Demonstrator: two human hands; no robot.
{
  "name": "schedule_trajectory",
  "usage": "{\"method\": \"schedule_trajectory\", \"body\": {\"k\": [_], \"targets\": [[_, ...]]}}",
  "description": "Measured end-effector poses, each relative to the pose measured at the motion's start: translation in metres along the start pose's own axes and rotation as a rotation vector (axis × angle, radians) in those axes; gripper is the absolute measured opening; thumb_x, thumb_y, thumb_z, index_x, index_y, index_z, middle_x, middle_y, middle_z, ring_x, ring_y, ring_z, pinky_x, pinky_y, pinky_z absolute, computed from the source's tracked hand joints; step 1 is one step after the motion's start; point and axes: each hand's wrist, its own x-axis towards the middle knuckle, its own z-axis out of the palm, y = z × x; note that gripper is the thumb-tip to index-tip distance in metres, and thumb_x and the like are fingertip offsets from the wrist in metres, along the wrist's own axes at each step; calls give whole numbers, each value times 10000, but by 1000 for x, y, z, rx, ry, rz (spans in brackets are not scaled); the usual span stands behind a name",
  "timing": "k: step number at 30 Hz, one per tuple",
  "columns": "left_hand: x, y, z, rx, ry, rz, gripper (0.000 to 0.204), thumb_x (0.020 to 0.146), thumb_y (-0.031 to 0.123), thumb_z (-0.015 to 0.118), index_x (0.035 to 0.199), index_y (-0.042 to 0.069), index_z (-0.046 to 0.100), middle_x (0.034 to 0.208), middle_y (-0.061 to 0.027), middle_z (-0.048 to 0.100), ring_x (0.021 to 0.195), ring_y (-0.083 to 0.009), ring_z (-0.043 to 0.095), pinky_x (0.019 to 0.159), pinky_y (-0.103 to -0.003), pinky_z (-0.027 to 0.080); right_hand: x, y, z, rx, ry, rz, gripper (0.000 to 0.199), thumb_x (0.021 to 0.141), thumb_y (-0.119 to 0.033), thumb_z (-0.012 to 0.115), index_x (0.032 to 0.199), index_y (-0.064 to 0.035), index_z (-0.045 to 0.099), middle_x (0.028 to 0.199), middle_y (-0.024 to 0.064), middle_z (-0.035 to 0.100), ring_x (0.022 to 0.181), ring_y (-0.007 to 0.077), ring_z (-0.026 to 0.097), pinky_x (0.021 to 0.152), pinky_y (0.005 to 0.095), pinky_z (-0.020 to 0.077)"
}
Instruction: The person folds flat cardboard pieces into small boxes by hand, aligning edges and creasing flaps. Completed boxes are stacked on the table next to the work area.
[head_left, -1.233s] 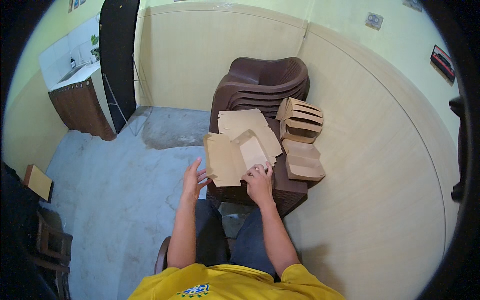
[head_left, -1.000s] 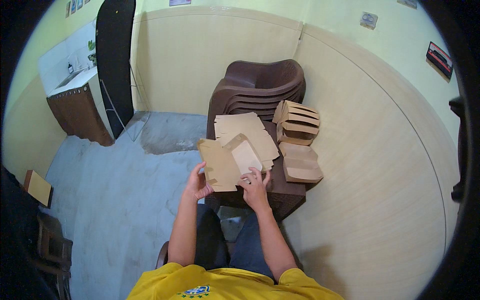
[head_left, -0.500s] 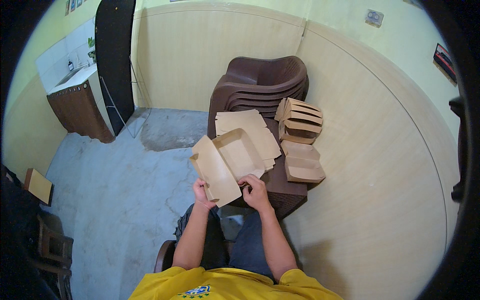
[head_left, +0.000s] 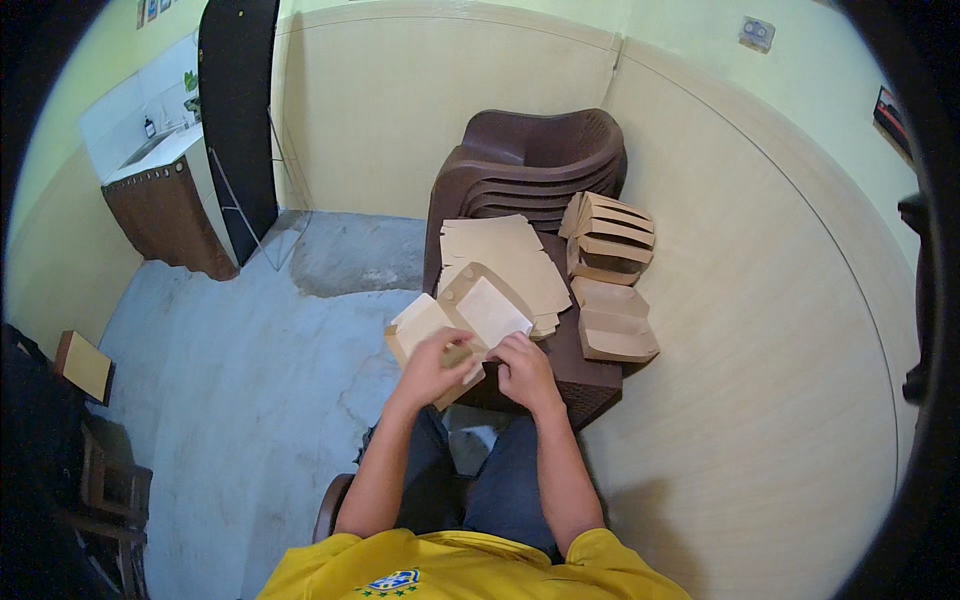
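A flat brown paper box blank [head_left: 470, 310] with a white inner face is held up in front of me over my lap. My left hand [head_left: 436, 366] grips its lower left flap and bends it. My right hand [head_left: 524, 368] pinches its lower right edge. Just beyond it, a stack of flat brown blanks [head_left: 505, 260] lies on the seat of the dark brown plastic chairs [head_left: 530, 165].
Folded brown boxes [head_left: 612, 320] lie on the right side of the chair seat, and more stand nested behind them [head_left: 608, 232]. A cream wall runs close on the right. A brown cabinet with a sink [head_left: 165, 205] and a dark door stand far left, across the grey floor.
Both hands have lifted one blank off the stack, pulled it toward me and opened it, so its white inner face now shows. My left hand has closed over the lower flap.
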Motion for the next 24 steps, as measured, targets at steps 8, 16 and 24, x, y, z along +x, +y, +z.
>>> {"method": "schedule_trajectory", "body": {"k": [8, 16, 24], "targets": [[12, 0, 36, 15, -20, -93, 270, 867, 110, 813, 1114, 2, 792, 835, -139, 769, 736, -239, 738, 720, -359, 589, 3, -19, -4, -101, 104, -47, 335, 702, 64, 684, 1020, -38, 711, 1073, 143, 658, 1059, 379, 658, 932, 479, 578], [11, -7, 52, -164, 43, -229, 205, 917, 74, 800, 1100, -17, 796, 841, -107, 777, 726, -176, 729, 691, -317, 580, -17, -12, 32, 410, 628, 520, 302, 874, 6, 815, 1141, -6, 676, 1215, 113, 638, 1093, 206, 672, 746, 316, 651], [9, -21, 65, -161, 130, -213, 186, 989, 44, 741, 1142, -37, 811, 951, -133, 808, 776, -168, 739, 725, -313, 594, -18, 1, 47, 489, 515, 527, 261, 917, -15, 817, 1155, 17, 713, 976, 96, 752, 907, 175, 739, 736, 330, 667]]}}
